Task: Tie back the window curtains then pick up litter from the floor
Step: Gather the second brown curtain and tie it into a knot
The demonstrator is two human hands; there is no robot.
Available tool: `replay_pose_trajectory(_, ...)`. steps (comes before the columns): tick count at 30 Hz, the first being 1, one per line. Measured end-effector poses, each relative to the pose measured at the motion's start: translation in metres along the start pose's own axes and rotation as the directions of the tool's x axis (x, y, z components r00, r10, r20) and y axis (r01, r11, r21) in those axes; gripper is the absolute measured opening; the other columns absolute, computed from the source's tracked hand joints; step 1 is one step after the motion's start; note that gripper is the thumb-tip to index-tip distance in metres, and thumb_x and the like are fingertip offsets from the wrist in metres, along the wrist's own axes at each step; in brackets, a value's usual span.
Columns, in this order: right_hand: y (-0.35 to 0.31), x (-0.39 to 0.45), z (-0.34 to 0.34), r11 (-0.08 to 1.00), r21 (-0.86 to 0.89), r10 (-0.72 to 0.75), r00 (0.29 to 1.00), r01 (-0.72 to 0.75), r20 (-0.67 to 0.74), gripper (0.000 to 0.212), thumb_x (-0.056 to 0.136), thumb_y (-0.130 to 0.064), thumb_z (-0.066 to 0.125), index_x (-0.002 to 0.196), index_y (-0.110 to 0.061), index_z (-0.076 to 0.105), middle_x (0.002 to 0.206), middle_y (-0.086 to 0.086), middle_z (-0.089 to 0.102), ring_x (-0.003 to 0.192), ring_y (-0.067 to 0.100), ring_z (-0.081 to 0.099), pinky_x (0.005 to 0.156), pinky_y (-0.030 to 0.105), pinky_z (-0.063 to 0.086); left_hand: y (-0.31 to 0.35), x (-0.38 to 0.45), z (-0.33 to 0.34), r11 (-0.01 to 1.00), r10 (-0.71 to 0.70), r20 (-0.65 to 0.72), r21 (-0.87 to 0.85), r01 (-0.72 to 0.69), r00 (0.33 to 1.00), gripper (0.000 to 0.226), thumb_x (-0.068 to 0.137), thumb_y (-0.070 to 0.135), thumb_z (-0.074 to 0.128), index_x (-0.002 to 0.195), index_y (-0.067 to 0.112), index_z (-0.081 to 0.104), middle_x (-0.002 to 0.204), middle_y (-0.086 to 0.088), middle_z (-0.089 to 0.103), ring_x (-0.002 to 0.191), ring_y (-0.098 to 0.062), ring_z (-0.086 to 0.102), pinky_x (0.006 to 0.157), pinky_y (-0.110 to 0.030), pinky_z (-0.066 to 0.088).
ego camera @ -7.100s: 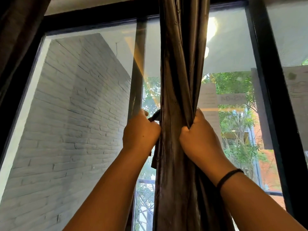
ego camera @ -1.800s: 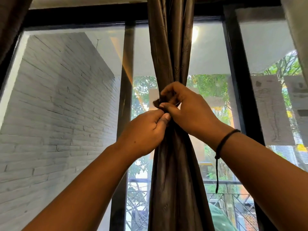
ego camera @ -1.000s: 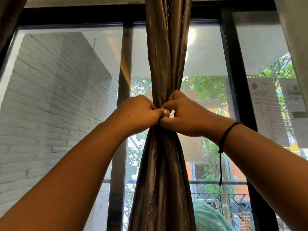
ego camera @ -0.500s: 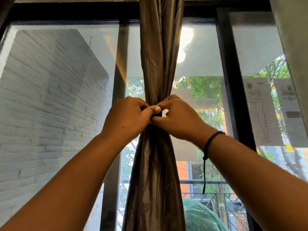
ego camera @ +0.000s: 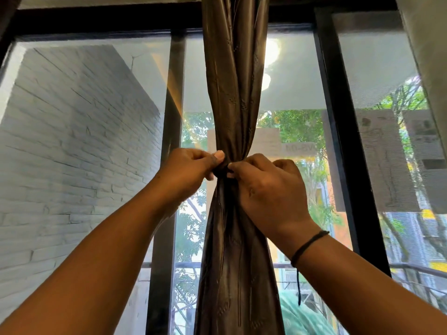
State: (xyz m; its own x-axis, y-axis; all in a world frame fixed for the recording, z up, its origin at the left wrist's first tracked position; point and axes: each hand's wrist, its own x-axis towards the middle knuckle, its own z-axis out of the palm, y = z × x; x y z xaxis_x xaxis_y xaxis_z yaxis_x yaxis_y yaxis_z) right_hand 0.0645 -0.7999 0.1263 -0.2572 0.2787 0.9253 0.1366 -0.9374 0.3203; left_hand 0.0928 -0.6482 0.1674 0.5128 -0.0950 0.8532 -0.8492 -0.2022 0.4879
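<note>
Curtain [ego camera: 233, 93] pinched btwn both hands' fingers [ego camera: 219, 156]

Both hands at the cinched waist of a brown curtain [ego camera: 233, 97]

The left hand [ego camera: 187, 171] and right hand [ego camera: 268, 189] pinch a dark tie [ego camera: 221, 170] around the gathered fabric, before a black-framed window [ego camera: 338, 141]; a black cord bracelet [ego camera: 308, 245] circles the right wrist.

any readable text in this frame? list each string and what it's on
Sign plate outside, seen through the window glass right of the curtain: a short string, mirrored or blurred, something like "VS-04"; not reliably readable.
Papers stuck on the right pane: faint drawings seen from the back, no legible words.
Nothing else carries text.
</note>
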Motion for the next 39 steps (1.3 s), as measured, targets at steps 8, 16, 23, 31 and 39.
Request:
replay_pose_trajectory(8, 0.01, 0.002, -0.011, 0.991, -0.106, -0.071, 0.994, 0.08, 0.084, 0.01, 0.084, -0.014, 0.052, 0.078, -0.012, 0.059, 0.066, 0.007, 0.06, 0.047, 0.032, 0.051, 0.065, 0.034, 0.044, -0.014, 0.008, 0.002, 0.728, 0.443, 0.091, 0.545, -0.417, 0.892, 0.021, 0.097, 0.04, 0.04, 0.084, 0.026, 0.049, 0.066, 0.014, 0.052, 0.061, -0.009, 0.054, 0.056, -0.019, 0.037)
replay_pose_trajectory(16, 0.004, 0.018, -0.036, 0.966, -0.196, -0.118, 0.962, 0.169, 0.247, 0.004, 0.081, -0.012, 0.056, 0.08, -0.008, 0.054, 0.055, 0.007, 0.054, 0.038, 0.029, 0.047, 0.07, 0.038, 0.025, 0.009, 0.028, 0.007, 0.868, 0.281, -0.001, 0.428, -0.253, 0.96, 0.032, 0.095, 0.033, 0.049, 0.07, 0.015, 0.058, 0.062, -0.003, 0.058, 0.058, -0.016, 0.053, 0.06, -0.028, 0.043)
replay_pose_trajectory(23, -0.001, 0.04, -0.054, 0.915, -0.124, -0.205, 0.707, 0.384, 0.677, 0.015, 0.095, -0.023, 0.041, 0.081, -0.021, 0.048, 0.058, -0.004, 0.024, 0.063, 0.026, 0.051, 0.068, 0.039, 0.034, 0.014, 0.033, 0.03, 0.862, -0.379, 0.067, -0.336, 0.379, 0.923, 0.036, 0.086, 0.047, 0.052, 0.08, 0.012, 0.058, 0.075, -0.01, 0.051, 0.068, -0.022, 0.047, 0.06, -0.027, 0.037)
replay_pose_trajectory(31, -0.01, 0.007, -0.065, 0.985, 0.088, -0.173, 0.788, 0.151, 0.591, 0.028, 0.081, -0.031, 0.059, 0.059, -0.022, 0.044, 0.048, -0.001, 0.048, 0.039, 0.022, 0.044, 0.054, 0.03, 0.045, 0.002, 0.04, 0.04, 0.94, -0.327, -0.221, -0.18, 0.291, 0.919, 0.032, 0.088, 0.01, 0.048, 0.098, -0.02, 0.052, 0.09, -0.042, 0.052, 0.062, -0.034, 0.043, 0.052, -0.029, 0.029)
replay_pose_trajectory(39, -0.004, 0.004, -0.065, 0.958, 0.272, -0.247, 0.739, 0.089, 0.627, 0.032, 0.095, -0.047, 0.03, 0.07, -0.029, 0.036, 0.054, -0.008, 0.034, 0.045, 0.006, 0.031, 0.06, 0.027, 0.028, 0.006, 0.019, 0.027, 0.851, -0.495, -0.156, -0.283, 0.442, 0.855, 0.029, 0.093, 0.023, 0.049, 0.107, 0.0, 0.06, 0.098, -0.029, 0.062, 0.085, -0.045, 0.06, 0.054, -0.026, 0.048)
